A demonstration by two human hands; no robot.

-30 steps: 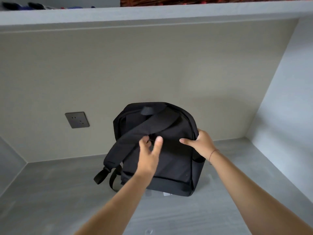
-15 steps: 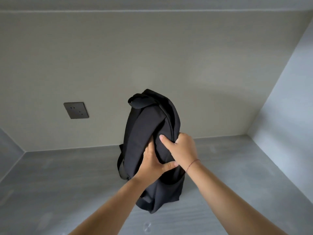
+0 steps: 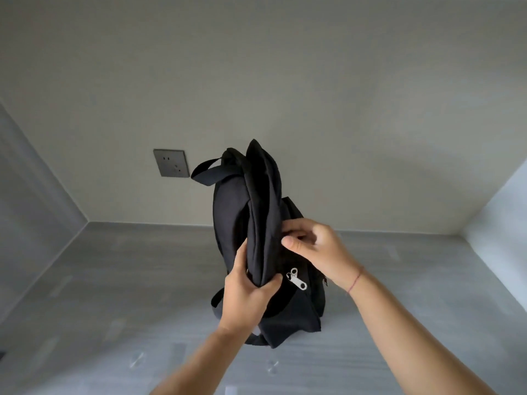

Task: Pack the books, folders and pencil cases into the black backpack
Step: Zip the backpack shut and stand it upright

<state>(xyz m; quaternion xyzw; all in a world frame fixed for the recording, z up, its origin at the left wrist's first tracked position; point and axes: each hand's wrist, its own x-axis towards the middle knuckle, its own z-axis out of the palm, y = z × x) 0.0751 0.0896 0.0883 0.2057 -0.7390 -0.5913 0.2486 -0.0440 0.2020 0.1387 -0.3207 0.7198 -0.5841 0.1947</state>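
Observation:
The black backpack (image 3: 258, 206) stands upright on the grey desk (image 3: 114, 295), turned edge-on to me, its carry loop at the top left. Two silver zipper pulls (image 3: 296, 278) show low on the near side. My left hand (image 3: 246, 295) grips a fold of the bag's fabric just left of the pulls. My right hand (image 3: 316, 249) holds the bag's right side, fingers curled onto the fabric above the zipper. No books, folders or pencil cases are in view.
A dark wall socket (image 3: 171, 163) sits on the beige back wall, left of the bag. Grey side panels close the desk in at left (image 3: 34, 209) and right (image 3: 502, 223).
The backpack was turned from its strap side facing me to edge-on, bringing the zipper pulls into view. Both hands shifted their hold on it, and the view tilted down.

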